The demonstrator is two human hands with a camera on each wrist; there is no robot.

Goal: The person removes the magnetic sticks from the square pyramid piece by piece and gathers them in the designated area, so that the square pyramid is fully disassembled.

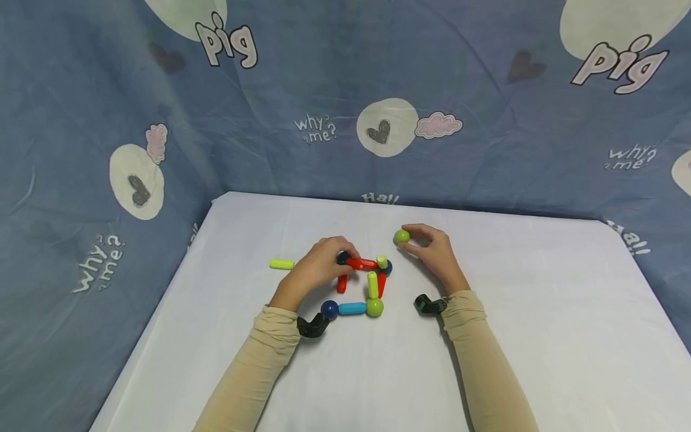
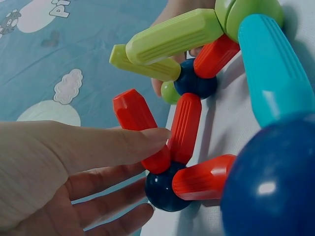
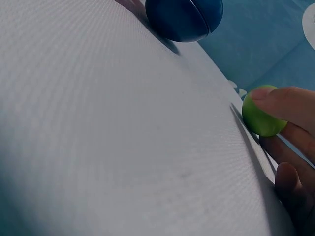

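Observation:
My left hand (image 1: 324, 261) is at the far left corner of a ball-and-rod construction. Its thumb and fingers pinch a raised red rod (image 2: 134, 109), whose lower end meets a dark blue ball (image 2: 167, 189). Two more red rods join that ball, one (image 2: 185, 129) leading to another dark blue ball (image 2: 196, 79). Nearer the body, a light blue rod (image 1: 352, 308) links a blue ball (image 1: 329, 309) and a green ball (image 1: 375, 307). Yellow-green rods (image 1: 372, 285) stand up from the right side. Beyond them, my right hand (image 1: 434, 252) pinches a loose green ball (image 3: 266, 112) between thumb and fingers.
A single yellow-green rod (image 1: 281, 264) lies left of the left hand. White cloth covers the table (image 1: 540, 336), and a blue printed curtain (image 1: 302, 78) hangs behind it. Black wrist cameras (image 1: 430, 304) sit on both wrists.

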